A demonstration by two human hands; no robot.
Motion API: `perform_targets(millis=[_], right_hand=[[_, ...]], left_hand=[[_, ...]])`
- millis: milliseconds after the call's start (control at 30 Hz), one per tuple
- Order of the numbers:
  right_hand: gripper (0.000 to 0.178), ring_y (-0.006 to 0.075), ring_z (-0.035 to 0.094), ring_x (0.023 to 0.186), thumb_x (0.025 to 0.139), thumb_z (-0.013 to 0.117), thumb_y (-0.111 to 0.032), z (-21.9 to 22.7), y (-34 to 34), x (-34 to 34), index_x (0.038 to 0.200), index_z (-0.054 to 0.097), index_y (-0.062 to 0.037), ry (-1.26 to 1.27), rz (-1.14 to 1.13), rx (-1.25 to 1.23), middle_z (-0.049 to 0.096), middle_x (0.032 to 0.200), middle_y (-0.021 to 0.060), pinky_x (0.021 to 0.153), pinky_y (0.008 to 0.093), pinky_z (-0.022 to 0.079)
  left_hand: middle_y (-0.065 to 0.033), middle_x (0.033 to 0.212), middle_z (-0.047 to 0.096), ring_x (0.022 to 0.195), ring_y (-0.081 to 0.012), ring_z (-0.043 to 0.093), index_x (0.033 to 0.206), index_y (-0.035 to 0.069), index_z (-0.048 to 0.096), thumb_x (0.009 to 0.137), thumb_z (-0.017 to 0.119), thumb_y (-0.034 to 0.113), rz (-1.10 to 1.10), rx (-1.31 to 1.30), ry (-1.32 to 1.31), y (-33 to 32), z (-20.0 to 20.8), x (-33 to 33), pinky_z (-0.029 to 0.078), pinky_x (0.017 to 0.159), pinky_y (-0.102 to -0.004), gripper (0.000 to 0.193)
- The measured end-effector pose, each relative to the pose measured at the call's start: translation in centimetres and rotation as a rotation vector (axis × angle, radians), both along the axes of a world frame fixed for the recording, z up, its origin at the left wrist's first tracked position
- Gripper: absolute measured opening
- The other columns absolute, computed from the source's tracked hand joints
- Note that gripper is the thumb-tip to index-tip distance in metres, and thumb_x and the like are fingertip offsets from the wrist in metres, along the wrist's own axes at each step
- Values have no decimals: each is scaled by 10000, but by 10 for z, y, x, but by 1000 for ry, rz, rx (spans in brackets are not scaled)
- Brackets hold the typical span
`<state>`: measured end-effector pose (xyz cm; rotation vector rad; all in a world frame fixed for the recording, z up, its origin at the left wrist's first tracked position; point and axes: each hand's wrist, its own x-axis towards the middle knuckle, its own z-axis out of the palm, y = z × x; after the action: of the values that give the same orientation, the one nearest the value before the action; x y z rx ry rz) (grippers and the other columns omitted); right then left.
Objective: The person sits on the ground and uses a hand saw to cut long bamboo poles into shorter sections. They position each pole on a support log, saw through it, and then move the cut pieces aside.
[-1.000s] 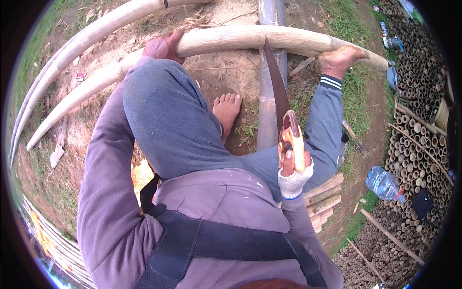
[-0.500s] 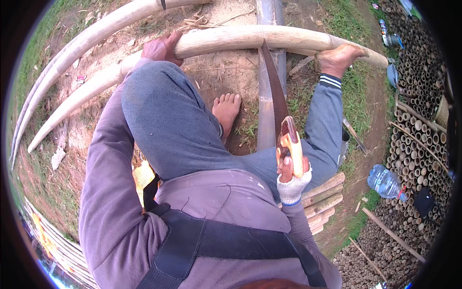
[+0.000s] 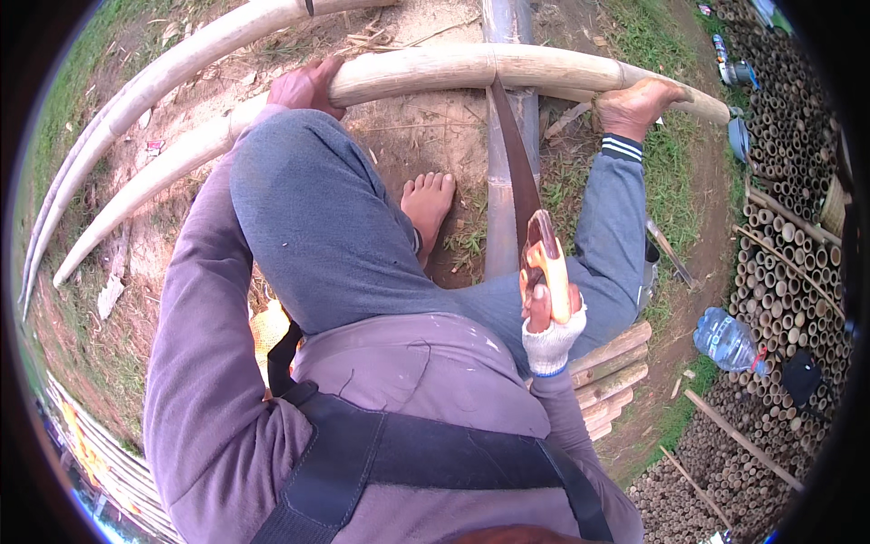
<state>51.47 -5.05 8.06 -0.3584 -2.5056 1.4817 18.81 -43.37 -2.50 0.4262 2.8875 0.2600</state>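
Observation:
A long pale bamboo pole (image 3: 426, 72) lies across the far side, resting over a grey cross pole (image 3: 499, 213). My left hand (image 3: 308, 88) is wrapped round the bamboo pole, left of the middle. In a fingerless white glove, my right hand (image 3: 551, 331) grips the light wooden handle of a handsaw (image 3: 516, 163). The saw's dark blade reaches away from me, its tip end against the near side of the bamboo at a node line. My right foot (image 3: 637, 107) presses on the pole near its right end. Part of the left fingers is hidden behind the pole.
More bamboo poles (image 3: 172, 68) lie at the far left. Stacked cut bamboo pieces (image 3: 784, 263) fill the right side, with a clear plastic water bottle (image 3: 728, 340) on them. Short cut lengths (image 3: 612, 372) lie beside my right leg. My bare left foot (image 3: 428, 207) stands on the ground.
My right hand and the saw handle have shifted very slightly, while the blade stays at the same spot on the bamboo. My left hand and both feet hold their places.

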Motion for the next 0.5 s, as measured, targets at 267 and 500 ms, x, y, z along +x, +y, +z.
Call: perform_targets(millis=[267,500], right_hand=[[297,141,651,662,1020,795,-236,-67,-24,-227,1001,680,37,133,-81,149,681,764,80,628,327,532],[221,136,600,623,1035,741,-162,-30,7,-39,959,611,0,12,32,35,642,719,63,609,321,491]], left_hand=[[-124,1186,737,1044,-373,766,1386,215,580,721,898,358,-41,20,32,9,2,-5,622,898,-518,750],[-120,1206,745,1045,-381,768,1395,211,580,732,905,355,28,7,-14,-9,4,12,620,899,-521,753]])
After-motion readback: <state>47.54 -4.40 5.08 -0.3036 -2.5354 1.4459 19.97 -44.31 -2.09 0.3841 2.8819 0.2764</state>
